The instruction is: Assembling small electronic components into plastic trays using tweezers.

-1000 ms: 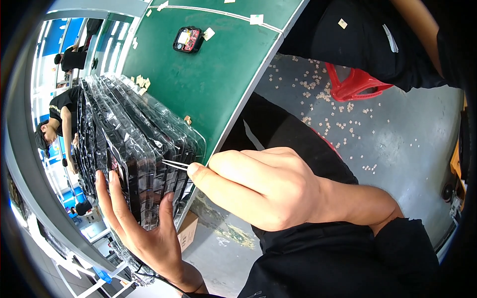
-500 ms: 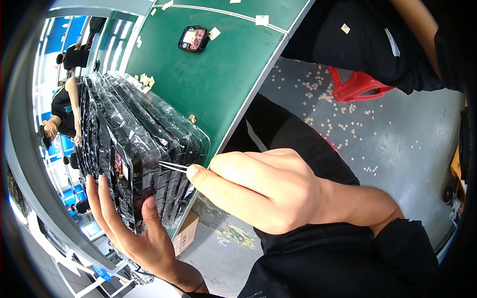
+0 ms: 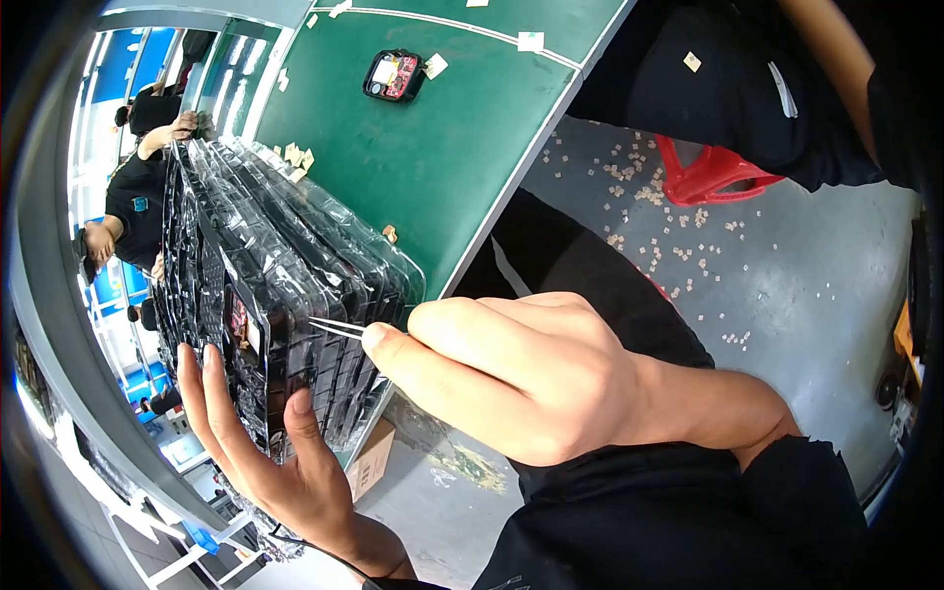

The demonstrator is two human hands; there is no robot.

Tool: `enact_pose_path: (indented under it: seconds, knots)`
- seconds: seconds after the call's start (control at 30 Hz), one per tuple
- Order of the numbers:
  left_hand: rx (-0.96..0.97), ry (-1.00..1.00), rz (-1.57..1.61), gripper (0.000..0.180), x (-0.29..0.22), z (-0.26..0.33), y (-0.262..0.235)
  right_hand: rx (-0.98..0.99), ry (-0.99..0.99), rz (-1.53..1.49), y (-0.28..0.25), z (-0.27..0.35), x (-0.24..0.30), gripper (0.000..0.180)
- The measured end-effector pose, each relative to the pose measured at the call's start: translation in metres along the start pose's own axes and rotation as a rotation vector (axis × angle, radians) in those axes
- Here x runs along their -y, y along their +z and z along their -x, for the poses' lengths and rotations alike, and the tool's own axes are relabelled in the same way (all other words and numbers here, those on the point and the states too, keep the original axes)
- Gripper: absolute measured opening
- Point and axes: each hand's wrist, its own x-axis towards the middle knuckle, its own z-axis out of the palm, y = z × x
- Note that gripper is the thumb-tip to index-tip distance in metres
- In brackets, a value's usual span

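Observation:
My right hand [image 3: 531,383] is closed around thin metal tweezers [image 3: 336,327], their tips pointing left across the near side of a stack of black and clear plastic trays [image 3: 295,231]. Whether the tips touch anything cannot be made out. In the top tray's near corner sits a small black device [image 3: 242,324] with red and white parts. Just below it, my left hand [image 3: 275,477] is open, its thumb and fingers spread at the near edge of the stack.
A similar black device [image 3: 394,75] lies on the green table [image 3: 393,167] among small pale paper squares [image 3: 299,157]. Beside me sits a person in dark clothing [image 3: 708,88]. A red stool [image 3: 703,177], scattered squares and a cardboard box [image 3: 371,460] stand below. Another person works beyond the stack.
The view has shifted slightly, moving the table and stack a little to the right. The person beyond the stack has raised an arm. Both my hands keep nearly the same pose.

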Motion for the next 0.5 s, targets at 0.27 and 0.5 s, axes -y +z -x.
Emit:
enact_pose_path:
  seconds: [0.27, 0.5]
  knots:
    - [-0.005, -0.023, 0.011, 0.056, 0.0, 0.0, 0.0, -0.075, -0.001, -0.009, -0.005, -0.008, 0.013, 0.031]
    - [0.024, -0.031, 0.002, 0.064, 0.001, 0.003, -0.002, -0.003, -0.049, 0.099, 0.004, -0.012, 0.008, 0.024]
